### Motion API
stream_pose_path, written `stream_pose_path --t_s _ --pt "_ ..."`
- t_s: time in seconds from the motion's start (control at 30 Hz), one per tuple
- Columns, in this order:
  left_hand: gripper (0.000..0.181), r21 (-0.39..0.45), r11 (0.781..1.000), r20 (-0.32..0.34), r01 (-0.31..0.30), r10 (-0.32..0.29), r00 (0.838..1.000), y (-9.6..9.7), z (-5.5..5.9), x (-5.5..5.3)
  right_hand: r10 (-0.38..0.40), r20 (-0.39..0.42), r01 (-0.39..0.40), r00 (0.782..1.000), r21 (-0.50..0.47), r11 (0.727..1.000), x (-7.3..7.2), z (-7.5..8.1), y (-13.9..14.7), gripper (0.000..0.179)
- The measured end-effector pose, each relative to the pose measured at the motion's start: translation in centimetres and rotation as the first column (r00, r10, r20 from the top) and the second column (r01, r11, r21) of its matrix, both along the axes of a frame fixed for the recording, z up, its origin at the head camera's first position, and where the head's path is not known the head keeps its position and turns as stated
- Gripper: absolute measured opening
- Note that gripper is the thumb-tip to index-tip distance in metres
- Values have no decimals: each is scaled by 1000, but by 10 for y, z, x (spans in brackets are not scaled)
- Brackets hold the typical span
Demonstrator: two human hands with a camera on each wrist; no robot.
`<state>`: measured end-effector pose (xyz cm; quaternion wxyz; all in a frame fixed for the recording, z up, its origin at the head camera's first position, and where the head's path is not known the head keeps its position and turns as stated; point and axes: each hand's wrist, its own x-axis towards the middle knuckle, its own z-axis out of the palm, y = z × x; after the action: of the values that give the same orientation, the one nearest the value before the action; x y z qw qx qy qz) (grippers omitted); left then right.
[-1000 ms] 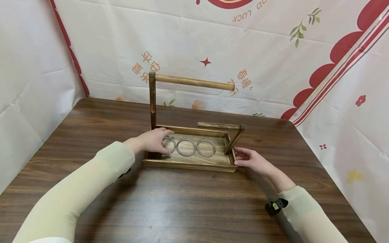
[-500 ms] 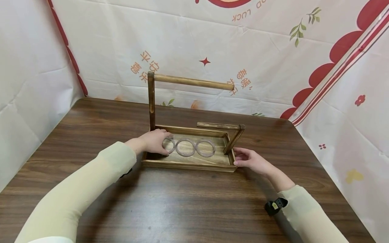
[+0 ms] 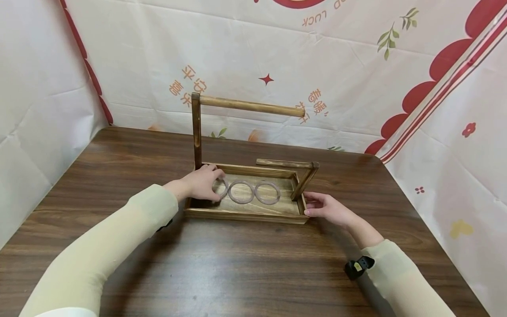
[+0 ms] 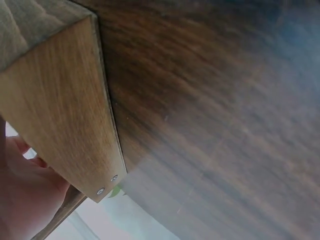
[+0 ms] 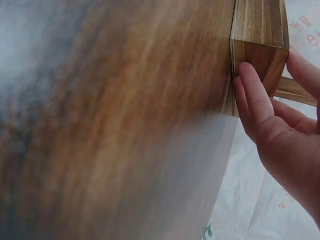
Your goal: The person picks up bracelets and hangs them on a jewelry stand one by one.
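Note:
In the head view, a shallow wooden tray (image 3: 245, 215) stands on the table with three pale translucent rings, like bangles, lying in a row inside. My left hand (image 3: 203, 182) reaches over the tray's left end and holds the left ring (image 3: 225, 188) between thumb and fingers; part of that ring is hidden by the hand. The middle ring (image 3: 241, 192) and right ring (image 3: 267, 193) lie flat beside it. My right hand (image 3: 324, 207) touches the tray's right end wall with fairly straight fingers (image 5: 257, 95), its thumb at the rim in the right wrist view.
A tall wooden post (image 3: 196, 132) with a long horizontal bar (image 3: 253, 105) rises at the tray's left end. A shorter post (image 3: 306, 180) with a low bar (image 3: 283, 163) leans at the right end. Behind the brown table (image 3: 222, 268) hangs a printed white cloth (image 3: 237, 53).
The fingers of my left hand have bent in closer around the left ring. My right hand stays at the tray's right end, and the tray has kept its place.

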<state>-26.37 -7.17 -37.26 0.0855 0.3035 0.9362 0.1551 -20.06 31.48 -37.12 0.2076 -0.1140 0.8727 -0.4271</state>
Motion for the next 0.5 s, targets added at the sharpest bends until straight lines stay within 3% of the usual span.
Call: stream_pose_path --t_s 0.17,0.5 --pt "64 44 999 -20 1 0 1000 -1 0 0 -9 9 9 1000 3 1000 -1 1 0 71" --pt "65 131 991 4 -35 35 999 -1 0 1 4 8 -4 1000 14 1000 0 3 -1 69"
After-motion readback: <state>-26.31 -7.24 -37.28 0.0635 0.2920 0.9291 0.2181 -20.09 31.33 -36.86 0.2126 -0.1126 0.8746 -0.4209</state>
